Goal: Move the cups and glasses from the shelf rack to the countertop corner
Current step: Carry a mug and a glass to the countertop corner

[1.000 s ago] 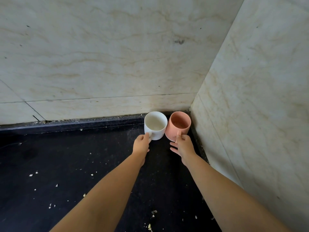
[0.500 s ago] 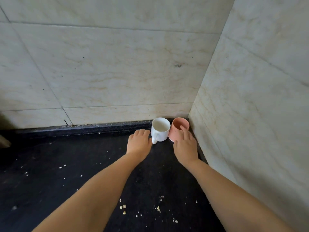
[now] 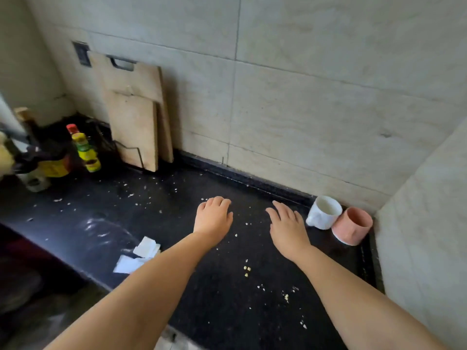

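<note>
Now the white mug (image 3: pixel 324 212) and the pink cup (image 3: pixel 352 225) stand upright in the far right corner of the black countertop (image 3: pixel 214 299), mouths up, long axes vertical, sides touching. The mug's handle points toward the near left; the pink cup stands nearest the right wall. Both hands hover palm down over the counter, holding nothing: the left hand (image 3: pixel 214 219) has loosely bent fingers, the right hand (image 3: pixel 288 227) has spread, nearly straight fingers, just left of the mug and apart from it. Crumbs dot the wide bare stretch leftward. Two cutting boards (image 3: pixel 137 114) lean against the back wall, bottles (image 3: pixel 83 147) cluster at the far left corner, and paper scraps (image 3: pixel 137 256) lie at the near edge.
</note>
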